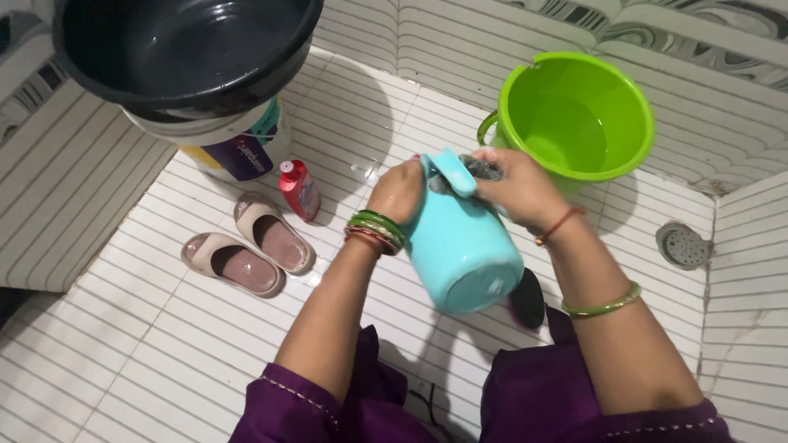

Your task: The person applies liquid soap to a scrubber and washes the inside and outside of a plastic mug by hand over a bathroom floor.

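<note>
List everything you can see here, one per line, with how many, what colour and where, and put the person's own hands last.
jug: one, light blue, centre, held tilted in both hands
scrubber: one, grey, at the jug's mouth under the right hand
bucket: one, bright green, upper right on the floor
basin: one, black, upper left, atop a white bucket
white bucket: one, white with coloured label, under the basin
bottle: one, red, beside the white bucket
slippers: two, beige, left on the tiled floor
floor drain: one, metal, right
left hand: one, bangled, on the jug's handle side
right hand: one, at the jug's mouth
</note>
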